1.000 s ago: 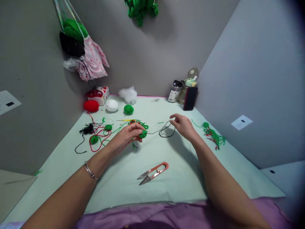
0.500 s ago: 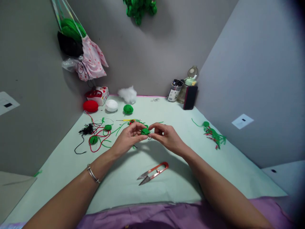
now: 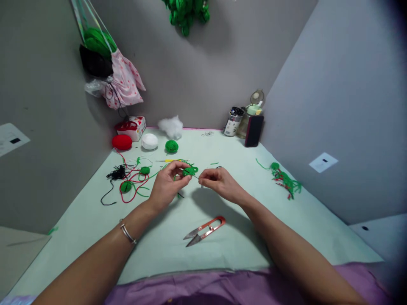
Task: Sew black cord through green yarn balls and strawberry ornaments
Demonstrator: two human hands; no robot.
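Over the middle of the table, my left hand (image 3: 171, 180) pinches a small green crocheted piece (image 3: 190, 170) between thumb and fingers. A dark strand (image 3: 195, 176) runs from this piece to my right hand (image 3: 219, 182), whose thumb and forefinger are closed on its end. Whether a needle is on the strand is too small to tell. Orange-handled thread snips (image 3: 205, 231) lie in front of my hands with the blades apart. Partly behind my left hand is a yellow-handled crochet hook (image 3: 171, 160).
At left lie black yarn (image 3: 117, 173), red yarn (image 3: 140, 192) and small green pieces (image 3: 126, 187). Behind them are red (image 3: 122, 142), white (image 3: 149, 141) and green (image 3: 171, 146) yarn balls and stuffing (image 3: 171, 126). Yarn scraps (image 3: 288, 182) lie right; a phone (image 3: 254, 131) stands behind.
My right hand has drawn slightly away from the green piece, so more of the dark strand shows. My left hand has turned the piece and moved it a little left.
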